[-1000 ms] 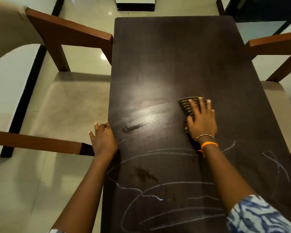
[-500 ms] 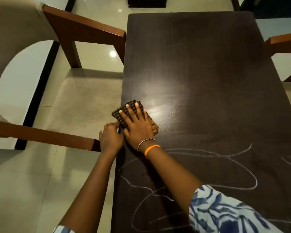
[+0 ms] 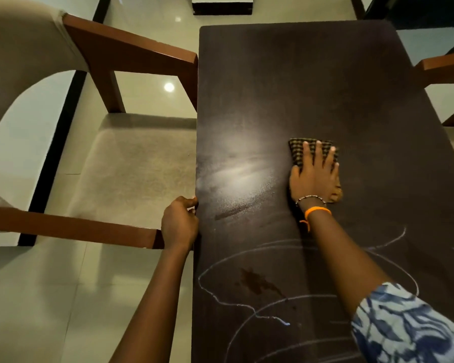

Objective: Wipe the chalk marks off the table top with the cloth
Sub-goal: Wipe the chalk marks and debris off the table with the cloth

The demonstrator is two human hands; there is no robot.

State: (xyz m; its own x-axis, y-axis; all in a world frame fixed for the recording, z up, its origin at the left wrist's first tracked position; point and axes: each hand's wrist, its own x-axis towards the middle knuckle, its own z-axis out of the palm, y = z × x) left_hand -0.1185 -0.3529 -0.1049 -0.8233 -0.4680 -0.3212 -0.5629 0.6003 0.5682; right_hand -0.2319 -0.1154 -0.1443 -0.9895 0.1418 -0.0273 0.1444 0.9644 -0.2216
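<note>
The right hand (image 3: 315, 176) presses flat, fingers spread, on the cloth (image 3: 299, 150) to scrub the table top (image 3: 299, 82). The left hand (image 3: 179, 223) curls round the table edge (likely for bracing); chalk marks (image 3: 247, 260) remain nearer the person.

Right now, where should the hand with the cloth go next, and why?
Probably pull the cloth back toward the person, onto the chalk marks. The right hand presses it flat on a stretch that already looks wiped, while white loops still cover the near end of the table. The left hand holds the edge.
</note>
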